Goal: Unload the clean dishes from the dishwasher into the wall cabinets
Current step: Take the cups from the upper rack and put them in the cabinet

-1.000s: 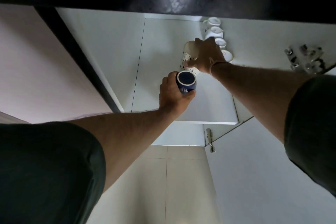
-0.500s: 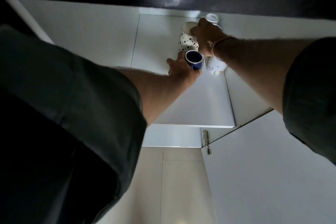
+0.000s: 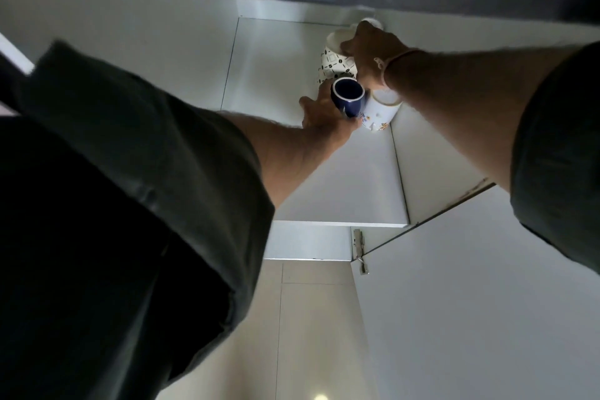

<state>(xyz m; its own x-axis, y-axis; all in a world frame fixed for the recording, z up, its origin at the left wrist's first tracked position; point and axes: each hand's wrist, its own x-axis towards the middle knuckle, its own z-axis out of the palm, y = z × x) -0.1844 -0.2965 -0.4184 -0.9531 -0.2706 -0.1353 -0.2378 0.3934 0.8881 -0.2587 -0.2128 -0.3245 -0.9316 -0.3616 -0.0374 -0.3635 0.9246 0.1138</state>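
While left hand (image 3: 324, 114) grips the blue mug (image 3: 349, 99) just beside the floral mug (image 3: 381, 114) on the cabinet shelf (image 3: 357, 178), right hand (image 3: 370, 52) holds the patterned mug (image 3: 334, 63) further back.

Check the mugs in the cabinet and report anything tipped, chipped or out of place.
Nothing looks broken or spilled. The blue mug, gripped by the left hand, is tight against the floral mug, and the right hand holds the patterned mug just behind: crowded, not askew.
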